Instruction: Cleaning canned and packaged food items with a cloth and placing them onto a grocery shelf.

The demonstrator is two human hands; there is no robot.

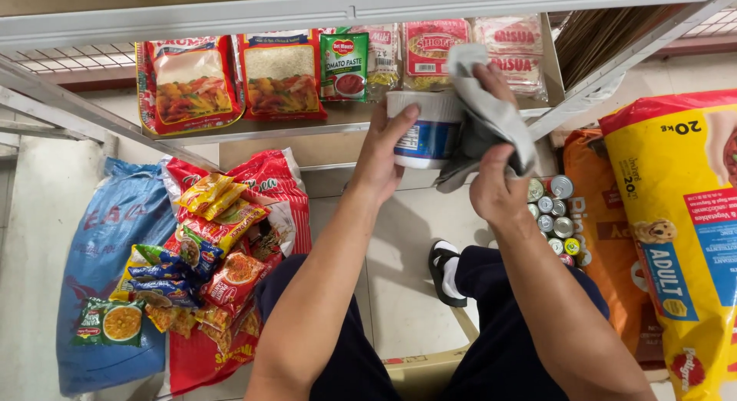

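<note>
Many packets (pixel 223 247) strew floor (pixel 399 240) below shelf (pixel 338 117).

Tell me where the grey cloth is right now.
In the head view, upper centre-right: the grey cloth is in the right hand, pressed against the white tub held by the left hand.

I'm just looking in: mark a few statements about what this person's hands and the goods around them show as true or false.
1. The left hand holds a white tub with a blue label. True.
2. The right hand holds a sponge. False: it holds a grey cloth against the tub.
3. Small tins stand on the floor at the right. True.
4. The big yellow sack lies on the shelf. False: it is beside the shelf, at the right.
5. The shelf is bare. False: packets lie on it.
</note>
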